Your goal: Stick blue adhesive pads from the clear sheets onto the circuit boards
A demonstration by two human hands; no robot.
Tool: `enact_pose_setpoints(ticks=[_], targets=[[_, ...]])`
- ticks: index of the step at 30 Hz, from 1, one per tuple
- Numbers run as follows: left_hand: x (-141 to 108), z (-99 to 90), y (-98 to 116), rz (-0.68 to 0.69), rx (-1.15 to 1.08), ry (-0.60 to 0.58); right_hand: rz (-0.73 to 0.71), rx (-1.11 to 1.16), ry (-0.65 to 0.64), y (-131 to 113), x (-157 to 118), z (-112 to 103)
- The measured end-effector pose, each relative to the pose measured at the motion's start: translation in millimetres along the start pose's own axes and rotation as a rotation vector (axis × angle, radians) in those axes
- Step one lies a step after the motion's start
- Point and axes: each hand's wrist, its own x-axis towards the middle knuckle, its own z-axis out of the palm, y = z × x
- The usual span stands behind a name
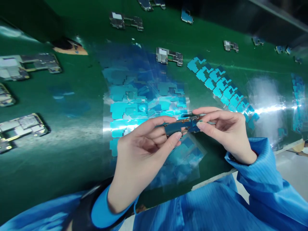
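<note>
Between my two hands is a small circuit board [174, 127] with a dark blue face turned up toward me, held above the work surface. My left hand [146, 144] pinches its left end between thumb and fingers. At the right end, the thumb and fingers of my right hand [222, 126] are closed on the board's edge. Under and behind the board lie sheets of shiny blue die-cut film pieces [128, 109]. A further overlapping clear sheet with blue pieces [185, 154] lies just below my hands.
A diagonal strip of blue film pieces [221, 85] lies to the right. Another circuit board [169, 57] sits beyond the films, and more boards [126, 21] are spread over the green mat [79, 154]. Larger-looking boards [21, 128] lie at the left. The table edge [211, 181] runs close to my body.
</note>
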Motion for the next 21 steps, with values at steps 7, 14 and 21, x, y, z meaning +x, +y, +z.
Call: enact_pose_setpoints(ticks=[7, 14, 21], targets=[[-1, -0.3, 1, -0.008, 0.058, 0.005, -0.036, -0.014, 0.075, 4, -2, 7], [2, -0.3, 4, -0.053, 0.029, -0.023, 0.013, 0.039, 0.127, 10, 4, 4], [10, -3.2, 5, -0.042, -0.012, -0.109, 0.141, 0.132, -0.088, 17, -3, 13]])
